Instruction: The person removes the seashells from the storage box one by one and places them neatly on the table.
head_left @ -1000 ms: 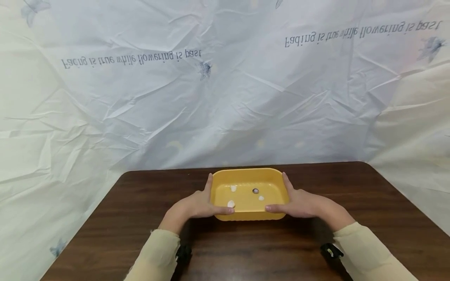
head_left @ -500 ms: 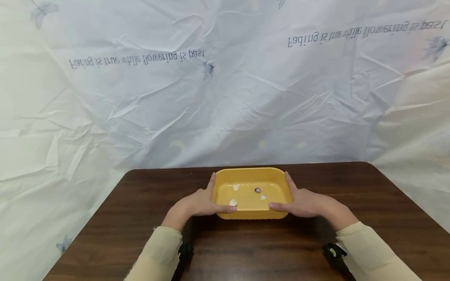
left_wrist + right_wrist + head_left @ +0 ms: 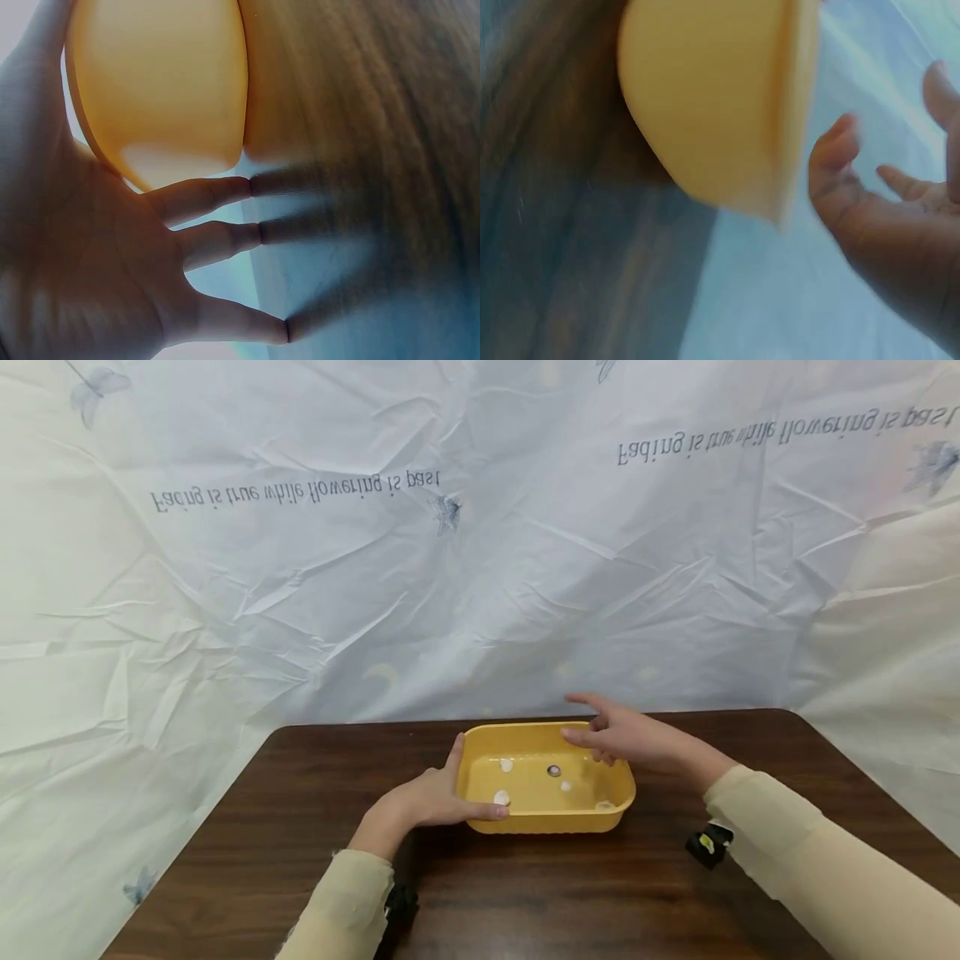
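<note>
A yellow plastic basin [image 3: 525,823] stands on the brown table, with several small white pieces [image 3: 507,765] on its floor. One small round piece [image 3: 553,771] has a dark edge; the pieces look like shells but are too small to tell. My left hand [image 3: 435,797] rests against the basin's left end, its thumb along the front rim. In the left wrist view, three straight, spread fingers [image 3: 210,196] reach down to the tabletop. Over the basin's back right rim hovers my right hand [image 3: 626,735], index finger stretched out, other fingers loosely bent, holding nothing visible.
The dark brown wooden table [image 3: 495,893] has its back edge just behind the basin. A pale printed sheet [image 3: 480,568] hangs behind and at both sides. Dark straps with small devices [image 3: 708,845] sit on the wrists.
My right hand has let go of the basin's right end and risen up and inward above the back rim. The left hand stays at its end. A pale piece near the front right corner now shows.
</note>
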`<state>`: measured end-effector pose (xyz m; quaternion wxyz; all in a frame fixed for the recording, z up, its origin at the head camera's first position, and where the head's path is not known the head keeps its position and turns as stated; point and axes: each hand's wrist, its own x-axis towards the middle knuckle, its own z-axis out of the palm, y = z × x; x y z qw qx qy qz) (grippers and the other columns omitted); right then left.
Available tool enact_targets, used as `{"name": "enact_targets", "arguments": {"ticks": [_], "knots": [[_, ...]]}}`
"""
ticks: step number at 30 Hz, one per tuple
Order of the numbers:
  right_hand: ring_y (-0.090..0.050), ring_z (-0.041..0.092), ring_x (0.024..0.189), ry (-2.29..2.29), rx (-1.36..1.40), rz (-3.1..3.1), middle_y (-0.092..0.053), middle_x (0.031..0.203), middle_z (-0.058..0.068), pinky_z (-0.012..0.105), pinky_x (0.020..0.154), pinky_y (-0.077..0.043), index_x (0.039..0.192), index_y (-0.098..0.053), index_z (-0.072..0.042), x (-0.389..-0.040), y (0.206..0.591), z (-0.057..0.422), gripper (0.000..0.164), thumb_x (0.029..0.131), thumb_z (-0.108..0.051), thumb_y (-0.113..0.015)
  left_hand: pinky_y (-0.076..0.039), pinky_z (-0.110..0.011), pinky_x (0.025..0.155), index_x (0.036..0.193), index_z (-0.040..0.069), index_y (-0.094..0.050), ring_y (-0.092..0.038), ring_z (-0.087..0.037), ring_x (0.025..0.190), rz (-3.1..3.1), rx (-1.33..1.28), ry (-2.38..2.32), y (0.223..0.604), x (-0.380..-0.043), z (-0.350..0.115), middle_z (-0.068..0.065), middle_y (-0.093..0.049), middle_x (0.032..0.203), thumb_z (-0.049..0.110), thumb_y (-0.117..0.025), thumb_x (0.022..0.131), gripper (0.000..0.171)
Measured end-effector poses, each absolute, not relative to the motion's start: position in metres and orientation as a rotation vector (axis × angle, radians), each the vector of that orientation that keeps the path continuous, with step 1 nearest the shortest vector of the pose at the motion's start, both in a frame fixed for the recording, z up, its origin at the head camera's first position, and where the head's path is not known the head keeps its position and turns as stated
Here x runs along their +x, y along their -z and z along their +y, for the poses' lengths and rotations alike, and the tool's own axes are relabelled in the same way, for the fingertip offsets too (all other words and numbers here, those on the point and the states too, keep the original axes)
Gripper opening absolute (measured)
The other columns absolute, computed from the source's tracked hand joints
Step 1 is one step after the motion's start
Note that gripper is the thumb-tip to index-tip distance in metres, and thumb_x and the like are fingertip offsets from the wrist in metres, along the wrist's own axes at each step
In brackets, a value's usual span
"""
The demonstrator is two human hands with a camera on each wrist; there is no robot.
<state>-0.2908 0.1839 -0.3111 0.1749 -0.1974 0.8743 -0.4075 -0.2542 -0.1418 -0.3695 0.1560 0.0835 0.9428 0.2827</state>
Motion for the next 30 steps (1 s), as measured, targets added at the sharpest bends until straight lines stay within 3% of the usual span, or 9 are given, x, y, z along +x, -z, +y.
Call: {"name": "enact_targets", "arguments": {"ticks": [3, 8, 14, 19, 23, 26, 30], "knots": [[-0.056, 0.025, 0.081, 1.191, -0.511, 2.364, -0.066, 0.116, 0.017, 0.040, 0.073, -0.047, 0.171, -0.022, -0.025, -0.294, 0.317, 0.164, 0.082, 0.106, -0.048, -0.066, -0.049, -0.039, 0.084, 0.171, 0.029, 0.016, -0.065, -0.020, 0.090, 2.690, 0.246, -0.815, 0.369, -0.254, -0.142, -0.009, -0.069, 0.101, 0.085, -0.078, 0.071, 0.149], [-0.043, 0.017, 0.062, 1.096, -0.481, 2.366, -0.057, 0.076, 0.006, 0.036, 0.064, -0.040, 0.166, -0.036, -0.021, -0.301, 0.325, 0.135, 0.070, 0.105, -0.036, -0.069, -0.051, -0.042, 0.086, 0.171, 0.029, 0.017, -0.066, -0.021, 0.094, 2.687, 0.257, -0.812, 0.370, -0.254, -0.144, -0.011, -0.071, 0.108, 0.086, -0.077, 0.072, 0.148], [-0.040, 0.018, 0.064, 1.020, -0.385, 2.282, -0.049, 0.074, 0.005, 0.033, 0.062, -0.041, 0.164, -0.041, -0.026, -0.310, 0.332, 0.109, 0.062, 0.107, -0.032, -0.066, -0.052, -0.042, 0.087, 0.170, 0.030, 0.018, -0.067, -0.022, 0.097, 2.701, 0.249, -0.779, 0.368, -0.254, -0.145, -0.013, -0.071, 0.113, 0.088, -0.075, 0.073, 0.147], [-0.033, 0.015, 0.056, 0.961, -0.378, 2.280, -0.046, 0.067, 0.003, 0.031, 0.055, -0.031, 0.162, -0.046, -0.027, -0.312, 0.340, 0.095, 0.056, 0.109, -0.027, -0.064, -0.054, -0.045, 0.094, 0.170, 0.031, 0.018, -0.068, -0.025, 0.111, 2.708, 0.254, -0.761, 0.366, -0.254, -0.145, -0.023, -0.065, 0.140, 0.090, -0.073, 0.072, 0.146], [-0.031, 0.014, 0.053, 0.966, -0.351, 2.329, -0.043, 0.064, 0.001, 0.029, 0.052, -0.030, 0.157, -0.054, -0.024, -0.316, 0.346, 0.087, 0.053, 0.105, -0.012, -0.064, -0.053, -0.043, 0.092, 0.170, 0.031, 0.019, -0.068, -0.022, 0.104, 2.699, 0.265, -0.762, 0.367, -0.255, -0.144, -0.021, -0.067, 0.134, 0.090, -0.072, 0.072, 0.146], [-0.027, 0.013, 0.052, 1.005, -0.310, 2.386, -0.037, 0.061, -0.002, 0.029, 0.052, -0.030, 0.146, -0.065, -0.019, -0.321, 0.352, 0.084, 0.046, 0.102, -0.004, -0.066, -0.052, -0.042, 0.089, 0.170, 0.031, 0.020, -0.066, -0.021, 0.099, 2.697, 0.267, -0.773, 0.367, -0.255, -0.144, -0.018, -0.069, 0.125, 0.089, -0.073, 0.073, 0.146], [-0.032, 0.013, 0.050, 1.021, -0.328, 2.499, -0.042, 0.061, -0.002, 0.028, 0.052, -0.035, 0.122, -0.079, -0.016, -0.325, 0.363, 0.083, 0.025, 0.098, -0.008, -0.075, -0.053, -0.043, 0.092, 0.170, 0.031, 0.018, -0.067, -0.024, 0.108, 2.707, 0.255, -0.762, 0.368, -0.255, -0.144, -0.021, -0.067, 0.133, 0.090, -0.073, 0.073, 0.146]]}}
